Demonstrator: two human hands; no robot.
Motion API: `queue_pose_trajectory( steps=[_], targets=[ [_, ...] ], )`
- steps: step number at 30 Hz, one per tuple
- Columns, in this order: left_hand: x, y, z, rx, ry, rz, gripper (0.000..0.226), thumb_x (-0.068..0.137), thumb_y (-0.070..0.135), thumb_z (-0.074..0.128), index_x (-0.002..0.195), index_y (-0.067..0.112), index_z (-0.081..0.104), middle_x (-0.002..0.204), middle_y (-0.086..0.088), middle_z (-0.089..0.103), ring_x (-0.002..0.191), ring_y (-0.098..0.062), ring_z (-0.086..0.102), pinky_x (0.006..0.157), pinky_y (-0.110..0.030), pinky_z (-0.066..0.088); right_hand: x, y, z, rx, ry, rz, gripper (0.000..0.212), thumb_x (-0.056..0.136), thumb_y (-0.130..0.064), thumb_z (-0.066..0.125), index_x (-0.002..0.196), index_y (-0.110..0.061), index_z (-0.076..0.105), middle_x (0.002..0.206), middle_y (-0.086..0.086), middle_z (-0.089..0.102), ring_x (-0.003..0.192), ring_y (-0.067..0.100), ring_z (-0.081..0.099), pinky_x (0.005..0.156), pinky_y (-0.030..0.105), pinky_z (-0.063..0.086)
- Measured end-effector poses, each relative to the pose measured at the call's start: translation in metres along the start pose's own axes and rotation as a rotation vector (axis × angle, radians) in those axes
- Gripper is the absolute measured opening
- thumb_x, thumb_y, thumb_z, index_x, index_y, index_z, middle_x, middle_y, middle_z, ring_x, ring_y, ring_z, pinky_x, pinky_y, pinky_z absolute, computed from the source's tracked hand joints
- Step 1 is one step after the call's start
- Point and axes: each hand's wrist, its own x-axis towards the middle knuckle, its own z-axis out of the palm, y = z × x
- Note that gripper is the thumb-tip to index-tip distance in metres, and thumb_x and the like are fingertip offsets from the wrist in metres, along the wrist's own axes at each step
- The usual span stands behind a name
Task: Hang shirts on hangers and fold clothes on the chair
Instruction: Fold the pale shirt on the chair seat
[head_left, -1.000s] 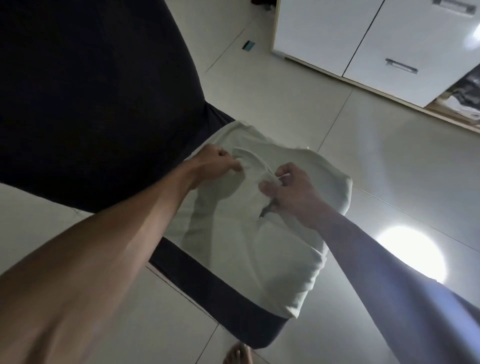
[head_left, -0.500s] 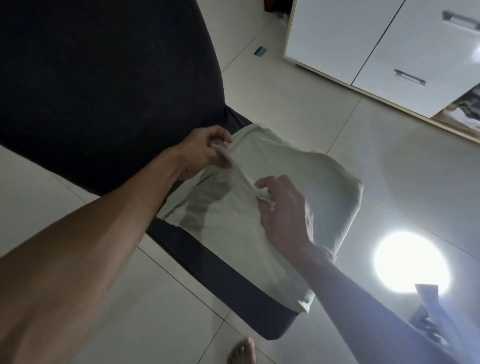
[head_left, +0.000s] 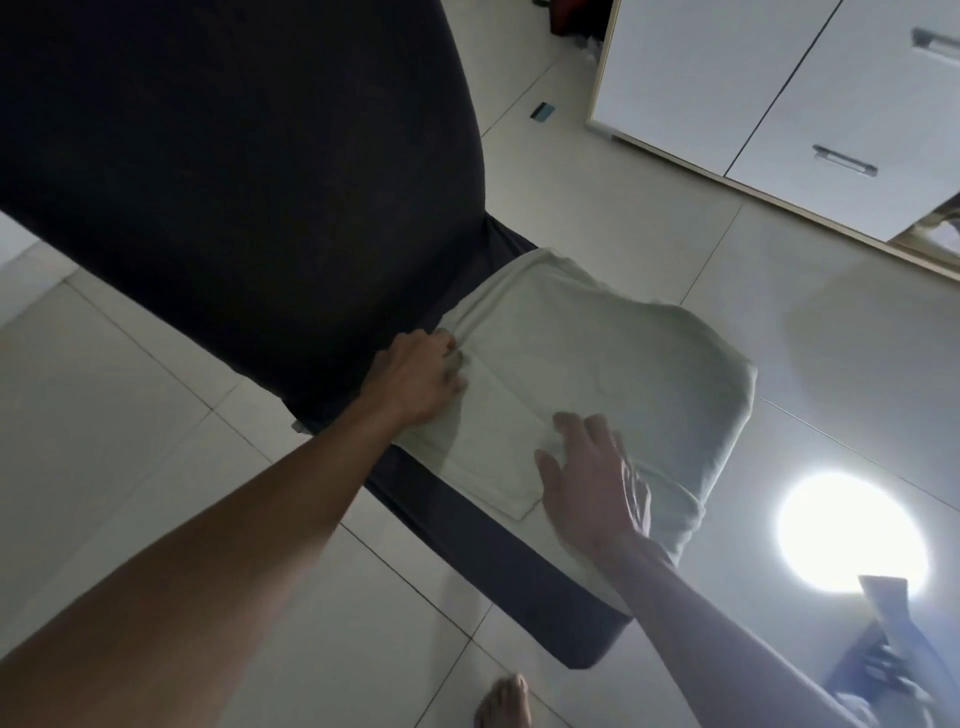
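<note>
A pale greenish-white garment (head_left: 623, 374) lies folded on the seat of a dark chair (head_left: 493, 561). The chair's tall dark backrest (head_left: 234, 182) fills the upper left of the view. My left hand (head_left: 421, 379) rests on the garment's left edge, next to the backrest, fingers curled onto the cloth; whether it pinches the fabric is unclear. My right hand (head_left: 592, 483) lies flat on the front part of the garment, fingers spread, pressing a folded flap down. The garment's right side hangs a little over the seat edge.
A white cabinet (head_left: 779, 93) with metal handles stands at the upper right on the pale tiled floor (head_left: 130, 415). A bright lamp reflection (head_left: 852, 530) glares on the tiles. A bare foot (head_left: 504, 701) shows at the bottom. More cloth (head_left: 883, 639) lies at the lower right.
Both hands have lowered the garment's lifted fold onto the seat. The right hand let go of the cloth and opened flat on it; the left hand moved toward the backrest.
</note>
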Motion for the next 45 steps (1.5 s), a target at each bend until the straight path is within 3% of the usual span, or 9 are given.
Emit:
queue_pose_trajectory(
  steps=[5,11,15,19,25,30,37,41,45],
  targets=[
    [0.019,0.014,0.008,0.225,-0.086,0.025,0.043,0.091,0.039,0.059,0.133,0.033,0.049,0.133,-0.005,0.046,0.122,-0.028,0.043,0.1,-0.045,0.035,0.028,0.004,0.004,-0.105,-0.048,0.1,0.022,0.094,-0.038,0.054,0.113,-0.027,0.058,0.117,-0.004,0.052,0.116,0.02,0.041,0.088,0.037,0.038],
    [0.003,0.029,0.018,0.154,0.249,0.125,0.042,0.088,0.036,0.055,0.129,0.027,0.047,0.122,-0.002,0.049,0.114,-0.025,0.047,0.095,-0.043,0.038,0.025,0.008,-0.004,-0.034,0.043,0.034,0.031,0.092,-0.041,0.06,0.119,-0.028,0.053,0.119,-0.006,0.05,0.118,0.021,0.043,0.089,0.038,0.042],
    [-0.007,0.035,0.029,0.247,-0.002,0.196,0.035,0.096,0.041,0.047,0.128,0.028,0.057,0.126,0.0,0.051,0.119,-0.023,0.044,0.095,-0.041,0.035,0.022,0.018,-0.006,-0.136,-0.078,-0.016,0.031,0.096,-0.045,0.05,0.121,-0.028,0.055,0.118,-0.006,0.05,0.118,0.019,0.042,0.095,0.037,0.036],
    [-0.01,0.045,0.032,0.304,0.01,0.141,0.033,0.096,0.037,0.045,0.125,0.028,0.057,0.123,0.0,0.05,0.117,-0.022,0.043,0.093,-0.041,0.035,0.022,0.028,-0.017,-0.058,-0.087,-0.05,0.034,0.095,-0.052,0.05,0.12,-0.03,0.057,0.119,-0.007,0.051,0.118,0.017,0.044,0.097,0.037,0.037],
    [0.003,0.103,0.024,0.27,-0.009,0.241,0.042,0.092,0.029,0.053,0.133,0.023,0.05,0.129,-0.003,0.048,0.12,-0.024,0.045,0.099,-0.041,0.038,0.041,0.092,-0.06,0.147,0.103,0.13,0.029,0.094,-0.033,0.061,0.122,-0.025,0.059,0.123,0.0,0.052,0.116,0.025,0.05,0.081,0.034,0.044],
    [0.032,0.169,0.031,0.223,-0.014,0.299,0.047,0.095,0.029,0.062,0.139,0.02,0.047,0.136,-0.003,0.047,0.125,-0.024,0.046,0.102,-0.041,0.041,0.075,0.167,-0.096,0.167,0.055,0.271,0.044,0.097,-0.027,0.054,0.14,-0.024,0.045,0.137,0.007,0.048,0.127,0.029,0.044,0.097,0.042,0.042],
    [0.081,0.262,0.062,0.324,-0.145,0.446,0.053,0.102,0.035,0.049,0.15,0.027,0.031,0.155,0.004,0.03,0.141,-0.024,0.027,0.108,-0.046,0.036,0.137,0.222,-0.105,0.254,-0.184,0.095,0.058,0.1,-0.018,0.051,0.154,-0.02,0.029,0.156,0.004,0.038,0.142,0.027,0.036,0.114,0.034,0.029],
    [0.111,0.29,0.073,0.506,-0.333,0.506,0.05,0.1,0.04,0.051,0.147,0.031,0.037,0.151,0.003,0.04,0.143,-0.02,0.028,0.119,-0.048,0.018,0.157,0.234,-0.108,0.34,-0.231,-0.021,0.043,0.095,-0.019,0.059,0.138,-0.019,0.054,0.133,0.003,0.06,0.121,0.025,0.056,0.102,0.031,0.041],
    [0.13,0.305,0.065,0.637,-0.389,0.469,0.033,0.098,0.035,0.055,0.13,0.032,0.049,0.135,0.001,0.053,0.13,-0.02,0.047,0.115,-0.045,0.022,0.173,0.253,-0.113,0.495,-0.193,-0.015,0.026,0.09,-0.024,0.068,0.116,-0.018,0.066,0.072,-0.012,0.058,0.074,0.009,0.056,0.079,0.027,0.043]
  ],
)
